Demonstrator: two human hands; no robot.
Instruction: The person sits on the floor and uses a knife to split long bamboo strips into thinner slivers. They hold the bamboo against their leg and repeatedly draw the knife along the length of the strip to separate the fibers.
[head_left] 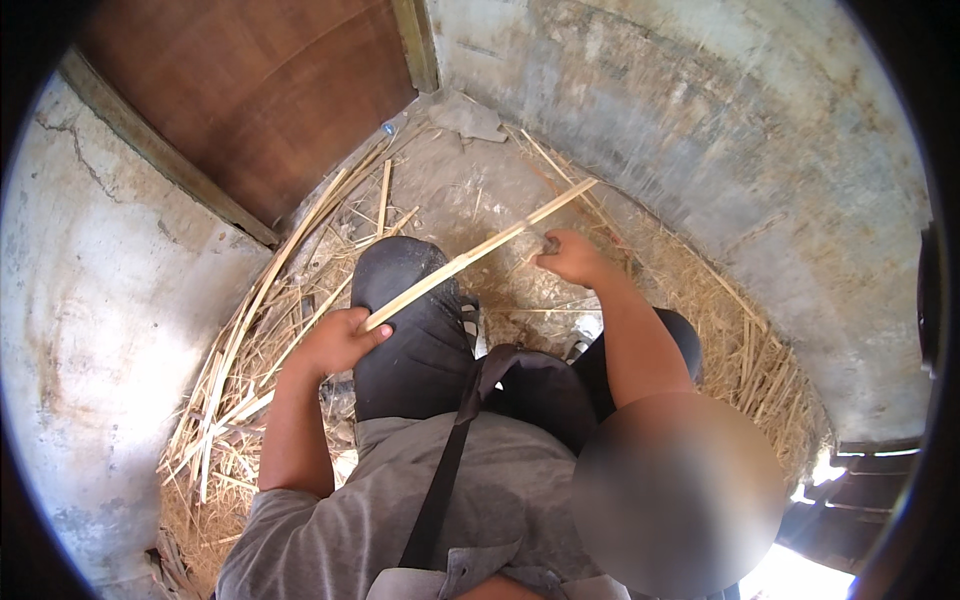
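Note:
My left hand (338, 340) is closed around the near end of a long pale cane strip (480, 250). The strip slants up and to the right over my left knee (405, 300), which is in dark trousers. My right hand (572, 258) is closed beside the strip's middle part, just below it. It pinches a small dark object (549, 244) that I cannot identify. Both forearms are bare and come up from my grey shirt.
Split cane strips and straw (250, 360) lie heaped along the left wall, with more straw (740, 340) along the right. Cracked concrete walls (760, 160) close in on both sides. A brown wooden door (260, 90) stands at the upper left. A dark slatted panel (860, 500) is at the lower right.

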